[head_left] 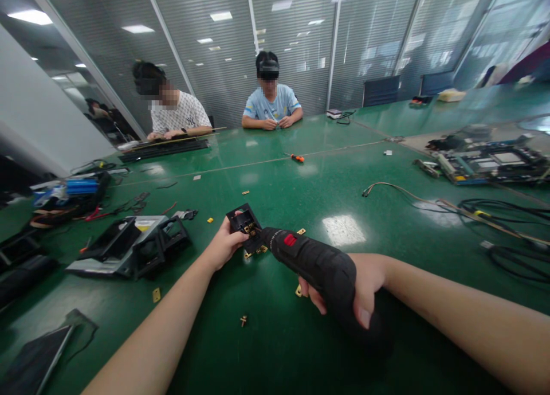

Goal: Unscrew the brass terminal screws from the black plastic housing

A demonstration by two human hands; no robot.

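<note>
My left hand (223, 243) grips a small black plastic housing (244, 216) with brass-coloured terminals, thumb across its near side. Wrapped round the handle of a black cordless screwdriver (309, 260) with a red switch is my right hand (363, 289). The tool's front end points left at the housing and meets its terminals; its very tip is too small to make out. Brass pieces (261, 249) lie on the green table just under the housing. Another brass piece (298, 290) shows beside my right fingers. Closer to me lie a few tiny brass screws (243, 320).
Black frames (161, 246) and a metal panel stand at left. Circuit boards (498, 160) and black cables (515, 260) occupy the right. An orange-handled screwdriver (297, 158) lies farther off. Two people (271, 102) sit across the green table (206, 349).
</note>
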